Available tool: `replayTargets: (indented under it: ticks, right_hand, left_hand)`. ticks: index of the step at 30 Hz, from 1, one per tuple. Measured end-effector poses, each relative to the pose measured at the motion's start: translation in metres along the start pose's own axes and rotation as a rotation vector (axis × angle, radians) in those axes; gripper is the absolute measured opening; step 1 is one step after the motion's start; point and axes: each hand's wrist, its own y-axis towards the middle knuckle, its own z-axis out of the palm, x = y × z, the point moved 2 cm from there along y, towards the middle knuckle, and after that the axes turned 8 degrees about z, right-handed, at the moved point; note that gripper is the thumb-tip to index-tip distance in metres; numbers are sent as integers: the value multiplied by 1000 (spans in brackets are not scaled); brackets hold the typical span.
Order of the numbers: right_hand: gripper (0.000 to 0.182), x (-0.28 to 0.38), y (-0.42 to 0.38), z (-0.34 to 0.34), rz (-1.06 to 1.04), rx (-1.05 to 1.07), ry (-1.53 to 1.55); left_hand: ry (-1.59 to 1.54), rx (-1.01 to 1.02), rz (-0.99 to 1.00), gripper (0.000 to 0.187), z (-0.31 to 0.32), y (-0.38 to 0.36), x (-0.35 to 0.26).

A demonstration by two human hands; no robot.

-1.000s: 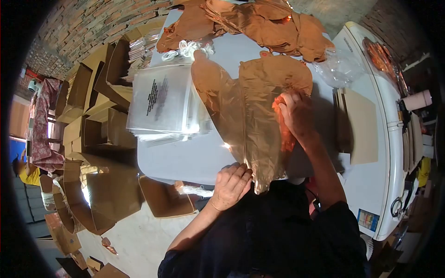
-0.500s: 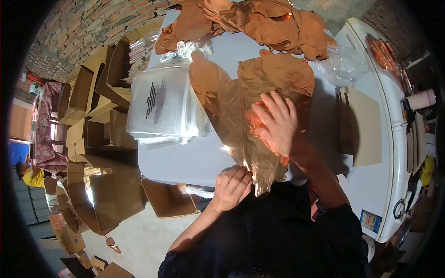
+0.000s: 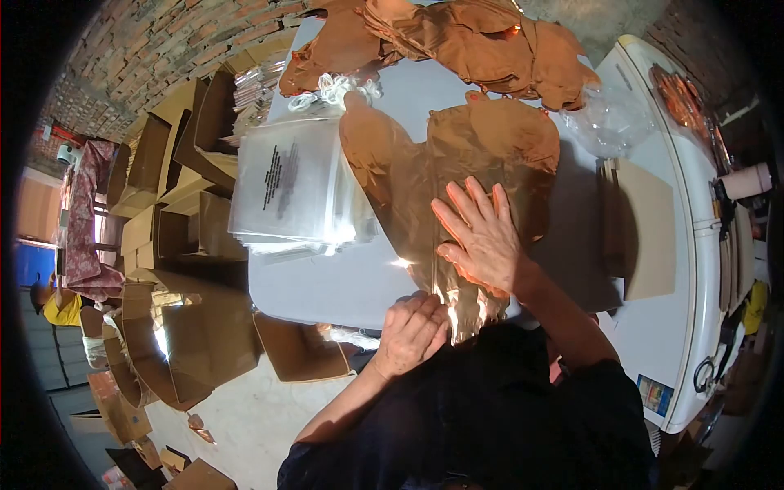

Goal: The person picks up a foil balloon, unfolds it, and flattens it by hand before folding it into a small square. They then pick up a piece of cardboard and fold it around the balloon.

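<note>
A large flat copper-coloured foil piece lies on the pale table, its lower end at the table's near edge. My right hand rests on its right part with the fingers spread. At the lower edge, my left hand is closed, its curled fingers pinching the foil's border. Left of the foil is a stack of clear plastic bags with dark print. White string sits in loops above the bags. More copper foil pieces lie across the table's far side.
Open cardboard boxes crowd the left side. To the right are flat cardboard sheets, a clear plastic bag and a long white surface. A person in a yellow top is at the far left.
My right hand has shifted slightly down and left, its fingers wider apart. The foil under it looks flatter and smoother. My left hand stays at the foil's lower edge. The view has shifted slightly.
</note>
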Motion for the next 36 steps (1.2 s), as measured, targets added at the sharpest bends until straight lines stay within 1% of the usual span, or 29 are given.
replayTargets:
  ticks: [2, 5, 6, 8, 9, 10, 11, 12, 15, 16, 17, 19, 20, 23, 25, 26, 29, 33, 36]
  right_hand:
    - [71, 0, 0, 0, 0, -2, 1]
    - [70, 0, 1, -2, 6, 3, 15]
    - [70, -1, 0, 0, 6, -10, 4]
    - [69, -2, -1, 4, 1, -40, -18]
    - [69, -1, 1, 4, 23, 31, -45]
    - [68, 0, 2, 4, 46, 103, -74]
    - [68, 0, 4, 3, 69, 174, -103]
    - [66, 1, 2, -2, 47, 201, -119]
    - [66, 3, 4, -8, 52, 174, -42]
    - [68, 3, 2, -6, 35, 120, -19]
    - [68, 2, 2, -3, 40, 121, -7]
    - [69, 2, 3, -2, 57, 124, 14]
    - [69, 3, 3, -3, 81, 166, 29]
    - [69, 2, 2, -7, 77, 149, 56]
    - [67, 2, 0, -2, 61, 74, 73]
    - [66, 1, 0, -1, 49, 32, 80]
    - [68, 1, 0, 0, 60, 79, 81]
    - [72, 3, -10, 5, 61, 30, 83]
    - [75, 11, -33, 4, 71, 31, 112]
  left_hand:
    - [-65, -3, -56, 32, -8, 12, -1]
    - [-48, -64, -68, 34, -22, 46, 11]
    - [-63, -66, -29, 38, -22, 59, 21]
    - [-142, -58, -17, 44, -17, 94, 36]
    - [-149, -36, -4, 40, -12, 112, 46]
    - [-206, -27, 63, 45, -3, 130, 60]
    - [-184, 27, 64, 47, 7, 145, 74]
    - [-162, 80, 67, 49, 18, 158, 87]
    - [-85, 182, 116, 55, 59, 185, 133]
    - [-48, 235, 86, 57, 72, 189, 146]
    - [-13, 289, 57, 60, 84, 193, 158]
    - [66, 380, 21, 65, 94, 199, 162]
    - [108, 417, 10, 66, 97, 196, 164]
    - [185, 511, -42, 68, 101, 193, 163]
    - [205, 523, -43, 68, 100, 194, 164]
    - [213, 563, -63, 68, 100, 196, 164]
    - [220, 568, -63, 68, 100, 195, 165]
    - [277, 565, -25, 71, 104, 195, 168]
    - [294, 453, 35, 68, 106, 191, 169]
